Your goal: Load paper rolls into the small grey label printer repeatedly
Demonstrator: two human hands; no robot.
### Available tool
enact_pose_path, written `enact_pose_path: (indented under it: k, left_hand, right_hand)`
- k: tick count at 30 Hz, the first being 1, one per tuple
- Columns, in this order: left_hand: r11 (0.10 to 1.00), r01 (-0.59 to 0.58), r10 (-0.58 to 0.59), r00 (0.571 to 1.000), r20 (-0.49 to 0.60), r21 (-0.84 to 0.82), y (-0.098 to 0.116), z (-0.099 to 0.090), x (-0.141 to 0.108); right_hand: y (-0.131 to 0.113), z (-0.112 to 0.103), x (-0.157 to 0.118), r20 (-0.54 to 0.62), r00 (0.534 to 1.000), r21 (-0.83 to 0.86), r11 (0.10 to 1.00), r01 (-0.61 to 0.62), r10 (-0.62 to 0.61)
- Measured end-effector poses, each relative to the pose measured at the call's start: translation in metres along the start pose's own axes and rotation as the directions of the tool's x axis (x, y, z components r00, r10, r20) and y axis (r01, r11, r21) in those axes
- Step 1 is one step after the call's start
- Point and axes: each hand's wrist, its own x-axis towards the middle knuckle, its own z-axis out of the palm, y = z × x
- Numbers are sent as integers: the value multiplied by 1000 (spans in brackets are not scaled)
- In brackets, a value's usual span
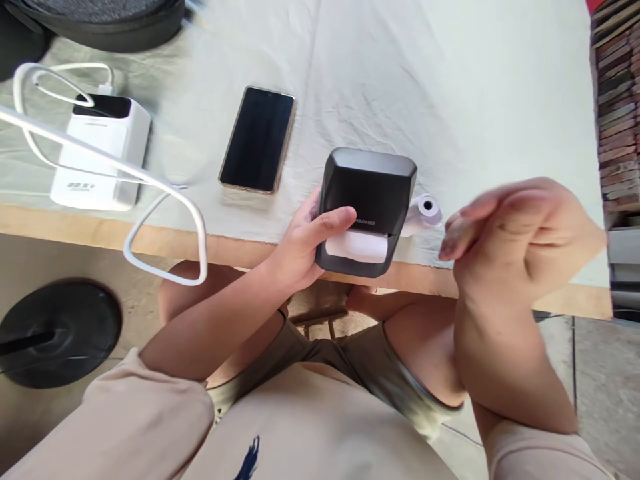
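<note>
My left hand [313, 240] holds a small black printer [373, 190] near the table's front edge, its thumb lying across the front face. A strip of white paper [357, 247] shows in the printer's lower opening. Just right of the printer, a white paper roll [423, 213] with a dark core lies on the table. My right hand [525, 233] is raised over the table's right front part, apart from the printer, with fingers curled and blurred; whether anything is in them is hidden.
On the cloth-covered table [475, 100] lie a dark-screened phone [259, 140] and, further left, a white power bank [97, 157] with a looping white cable [200, 240]. A black round object [115, 27] stands at the back left. A black round base [60, 333] is on the floor.
</note>
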Motion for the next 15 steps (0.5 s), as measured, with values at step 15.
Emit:
enact_pose_path:
  k: [15]
  left_hand:
    - [988, -124, 118, 990, 74, 88, -11, -1, -3]
  right_hand:
    - [22, 4, 1, 327, 875, -40, 920, 390, -357]
